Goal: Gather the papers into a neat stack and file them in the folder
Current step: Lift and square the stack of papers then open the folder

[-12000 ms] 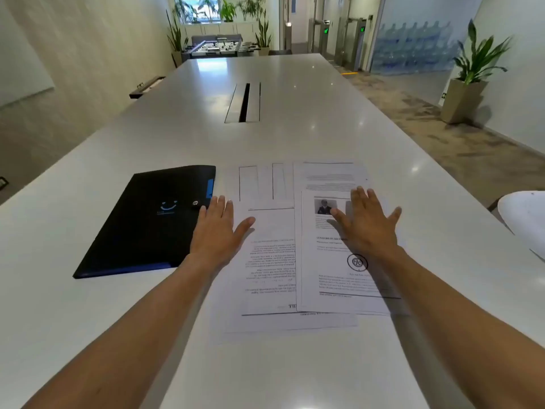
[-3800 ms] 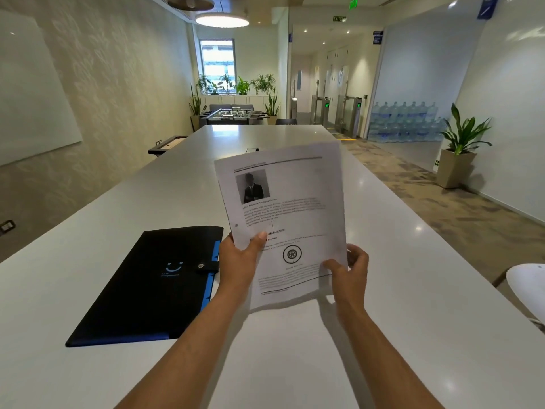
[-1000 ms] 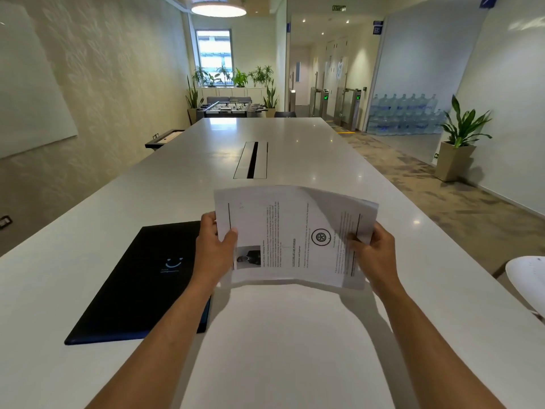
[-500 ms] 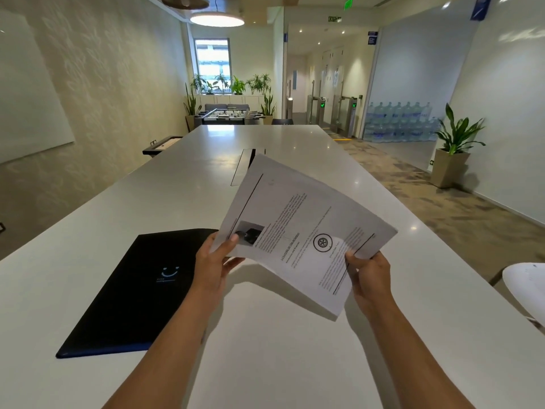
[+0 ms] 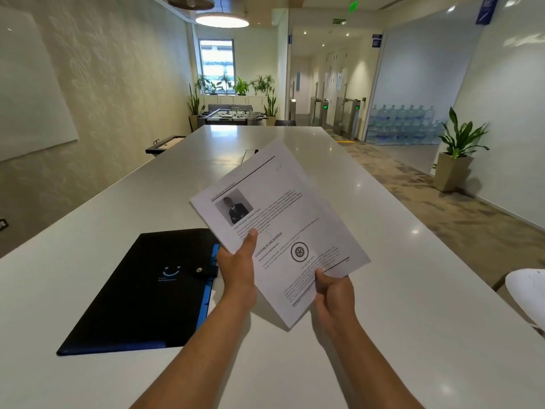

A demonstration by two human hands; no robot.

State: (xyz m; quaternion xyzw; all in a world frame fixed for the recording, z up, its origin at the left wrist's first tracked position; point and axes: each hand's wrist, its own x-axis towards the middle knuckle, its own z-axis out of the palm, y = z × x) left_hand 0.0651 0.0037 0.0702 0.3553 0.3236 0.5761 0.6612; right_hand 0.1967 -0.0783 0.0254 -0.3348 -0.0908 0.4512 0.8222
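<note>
Both hands hold the stack of papers [image 5: 283, 228] in the air above the white surface [image 5: 383, 320], tilted so that its top corner leans away toward the far end. How many sheets are in the stack cannot be counted: only the top page shows, with a small portrait photo, blocks of text too fine to read, and one round emblem. A second edge peeks out along the bottom, so there is more than one sheet.

The left hand [image 5: 239, 270] grips the stack's left edge, thumb pressed on the printed face; its other fingers are hidden behind the paper. The right hand [image 5: 334, 293] pinches the lower edge, thumb on top, the rest of its fingers also out of sight behind the sheets.

One black folder [image 5: 141, 290] with blue trim lies flat and closed near the surface's left edge, its snap tab fastened. The left hand and forearm cover part of its right side. It carries a small blue smile logo; the lettering beneath is too small to make out.

At the right border a white rounded object [image 5: 528, 293] is cut off. One potted plant [image 5: 457, 152] stands on the floor beyond.
</note>
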